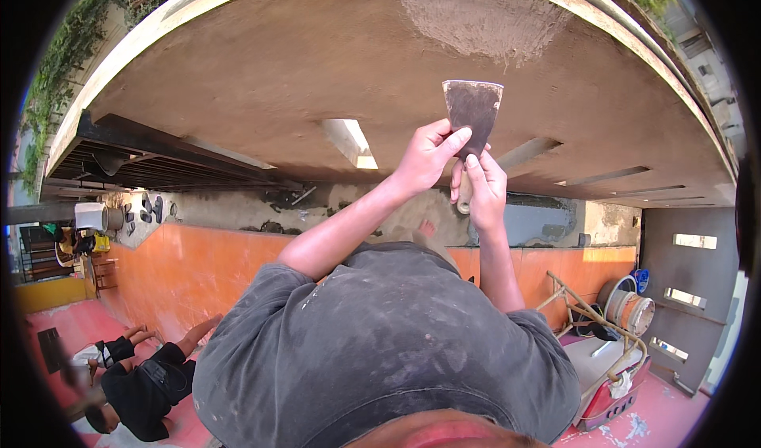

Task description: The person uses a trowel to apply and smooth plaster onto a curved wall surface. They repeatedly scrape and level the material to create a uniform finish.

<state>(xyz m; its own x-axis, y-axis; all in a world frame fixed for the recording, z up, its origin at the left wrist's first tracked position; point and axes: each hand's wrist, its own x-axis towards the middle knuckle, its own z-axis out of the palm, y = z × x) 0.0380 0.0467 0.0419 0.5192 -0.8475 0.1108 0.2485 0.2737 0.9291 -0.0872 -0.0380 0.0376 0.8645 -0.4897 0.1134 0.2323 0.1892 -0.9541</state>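
A putty knife (473,111) with a wide dark blade is held up in front of a brown plastered wall (261,76), its blade edge upward. My left hand (432,153) pinches the lower blade, thumb on the near face. The fingers of my right hand (485,185) close around the neck and upper handle, and the pale handle end (464,202) shows below. Above the blade, the wall has a lighter, rougher patch (483,20). I cannot tell whether the blade touches the wall.
Narrow slots (353,143) pierce the wall, and a dark metal grille (151,159) stands at left. An orange ledge (206,266) runs below. At right are a bucket (632,313) and a tubular metal frame (571,305). Two people, one in black (147,388), are at lower left.
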